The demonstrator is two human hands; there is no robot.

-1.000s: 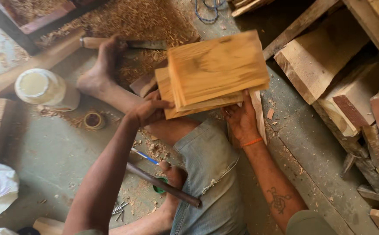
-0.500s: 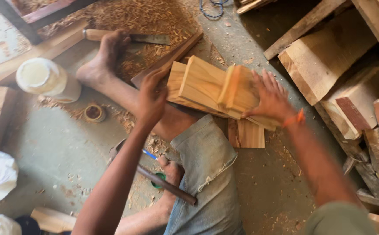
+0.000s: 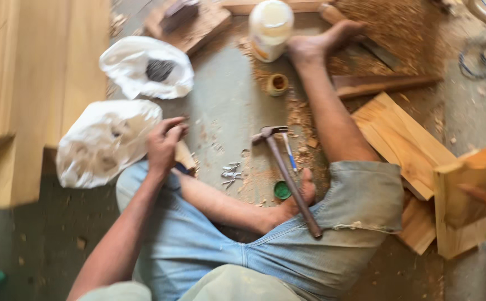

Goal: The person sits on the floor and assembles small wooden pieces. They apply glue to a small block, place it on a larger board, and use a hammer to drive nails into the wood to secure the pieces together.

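Sawdust-strewn floor: left hand (image 3: 164, 142) grips a wood block (image 3: 184, 156) by a plastic bag (image 3: 105, 142); right hand (image 3: 485, 198) grasps a wooden box (image 3: 466, 195).

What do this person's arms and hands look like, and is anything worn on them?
Both are bare: no gloves or long sleeves. The left hand shows no ring or watch. Only the fingers of the right hand show at the frame's edge. A pale green short sleeve shows at the left shoulder.

Faded, rolled-up blue jeans (image 3: 287, 245), bare feet, bare forearms.
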